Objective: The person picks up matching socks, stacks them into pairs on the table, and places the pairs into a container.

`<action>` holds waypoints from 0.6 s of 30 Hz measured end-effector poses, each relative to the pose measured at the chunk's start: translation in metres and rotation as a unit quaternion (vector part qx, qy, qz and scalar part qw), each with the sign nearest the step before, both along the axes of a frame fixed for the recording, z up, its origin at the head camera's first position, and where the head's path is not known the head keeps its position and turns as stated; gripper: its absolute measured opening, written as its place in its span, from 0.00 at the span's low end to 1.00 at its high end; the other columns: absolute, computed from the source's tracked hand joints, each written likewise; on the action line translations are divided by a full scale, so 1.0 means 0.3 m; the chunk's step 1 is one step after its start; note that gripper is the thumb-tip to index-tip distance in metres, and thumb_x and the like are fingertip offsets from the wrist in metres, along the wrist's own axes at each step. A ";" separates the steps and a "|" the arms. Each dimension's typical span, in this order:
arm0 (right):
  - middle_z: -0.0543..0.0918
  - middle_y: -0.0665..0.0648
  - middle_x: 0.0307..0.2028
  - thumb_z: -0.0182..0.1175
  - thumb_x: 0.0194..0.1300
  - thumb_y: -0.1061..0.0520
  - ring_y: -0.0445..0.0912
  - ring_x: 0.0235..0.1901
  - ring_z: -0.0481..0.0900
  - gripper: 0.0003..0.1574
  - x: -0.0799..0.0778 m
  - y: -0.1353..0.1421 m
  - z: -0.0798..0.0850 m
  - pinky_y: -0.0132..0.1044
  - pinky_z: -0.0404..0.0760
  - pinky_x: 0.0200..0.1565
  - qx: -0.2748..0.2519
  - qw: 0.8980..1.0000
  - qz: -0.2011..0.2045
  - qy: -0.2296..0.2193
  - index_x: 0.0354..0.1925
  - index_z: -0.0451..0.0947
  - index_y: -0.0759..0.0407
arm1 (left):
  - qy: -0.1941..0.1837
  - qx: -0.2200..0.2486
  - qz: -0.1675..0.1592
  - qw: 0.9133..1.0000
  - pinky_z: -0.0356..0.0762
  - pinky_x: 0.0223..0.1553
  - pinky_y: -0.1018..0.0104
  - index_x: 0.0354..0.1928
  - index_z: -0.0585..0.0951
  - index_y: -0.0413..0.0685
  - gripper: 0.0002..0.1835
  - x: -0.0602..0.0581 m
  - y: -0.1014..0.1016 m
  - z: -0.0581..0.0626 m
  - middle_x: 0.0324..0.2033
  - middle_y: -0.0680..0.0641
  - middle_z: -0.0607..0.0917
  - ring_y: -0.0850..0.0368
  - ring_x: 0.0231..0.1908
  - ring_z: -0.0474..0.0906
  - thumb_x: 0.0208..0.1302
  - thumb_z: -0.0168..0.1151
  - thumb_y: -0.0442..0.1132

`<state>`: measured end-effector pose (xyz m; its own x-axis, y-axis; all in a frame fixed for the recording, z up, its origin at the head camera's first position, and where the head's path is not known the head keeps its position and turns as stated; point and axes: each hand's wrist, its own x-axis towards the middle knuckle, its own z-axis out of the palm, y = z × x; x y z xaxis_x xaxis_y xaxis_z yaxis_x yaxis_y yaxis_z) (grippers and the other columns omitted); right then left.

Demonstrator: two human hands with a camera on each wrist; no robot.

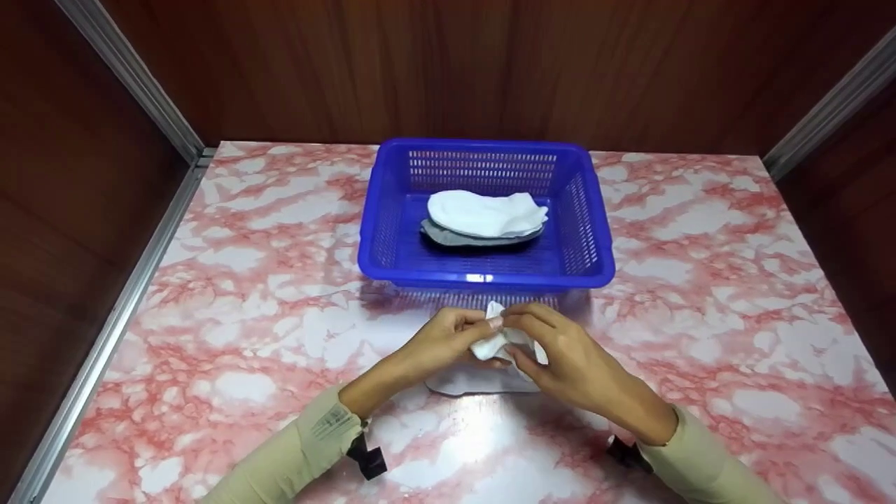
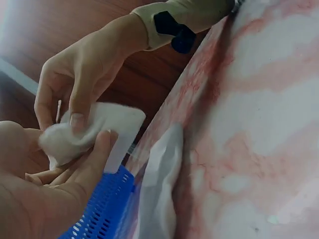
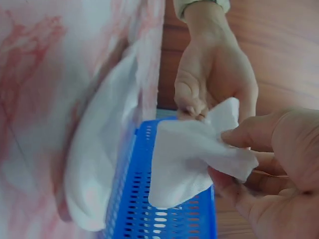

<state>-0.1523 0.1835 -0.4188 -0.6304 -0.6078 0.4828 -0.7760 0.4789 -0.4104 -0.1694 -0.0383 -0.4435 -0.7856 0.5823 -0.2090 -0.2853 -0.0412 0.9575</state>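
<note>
Just in front of the basket, both hands hold a bunched white sock (image 1: 493,345) above the table. My left hand (image 1: 448,337) pinches it from the left, its thumb on top in the left wrist view. From the other side my right hand (image 1: 570,357) grips it between thumb and fingers. In the right wrist view a loose flap of the sock (image 3: 174,159) hangs away from the fingers. Beneath the hands another white sock (image 1: 458,383) lies flat on the table, partly covered by them in the head view.
A blue plastic basket (image 1: 483,281) with slotted walls stands behind the hands. Inside it, white socks (image 1: 486,213) lie on top of grey socks (image 1: 455,238). The red-and-white marbled table (image 1: 280,336) is bounded by dark wooden panels (image 1: 448,70) at the back and sides.
</note>
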 end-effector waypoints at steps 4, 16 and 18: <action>0.87 0.59 0.52 0.73 0.57 0.71 0.51 0.53 0.86 0.22 -0.007 0.014 -0.014 0.39 0.86 0.56 -0.014 1.000 0.008 -0.019 0.50 0.84 0.64 | 0.022 -0.038 0.015 0.999 0.89 0.46 0.62 0.54 0.83 0.31 0.15 0.002 -0.026 -0.010 0.44 0.39 0.92 0.61 0.38 0.88 0.77 0.59 0.38; 0.84 0.54 0.44 0.70 0.57 0.72 0.38 0.35 0.79 0.19 -0.006 0.105 -0.051 0.31 0.83 0.34 -0.005 0.986 -0.062 -0.154 0.46 0.86 0.60 | 0.149 -0.260 0.026 0.954 0.65 0.22 0.74 0.33 0.76 0.50 0.08 0.022 -0.170 -0.032 0.18 0.59 0.71 0.66 0.18 0.66 0.72 0.63 0.39; 0.83 0.54 0.43 0.70 0.58 0.69 0.37 0.33 0.76 0.19 -0.002 0.110 -0.066 0.31 0.81 0.32 0.023 0.979 -0.065 -0.192 0.49 0.85 0.59 | 0.172 -0.300 0.014 0.938 0.66 0.23 0.73 0.30 0.75 0.52 0.10 0.028 -0.185 -0.041 0.17 0.60 0.70 0.66 0.17 0.67 0.71 0.65 0.39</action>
<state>-0.1531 0.2166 -0.4387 -0.8338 -0.5258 0.1685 -0.4997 0.5889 -0.6352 -0.1608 -0.0939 -0.4557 -0.8797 0.4193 -0.2243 0.0375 0.5315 0.8463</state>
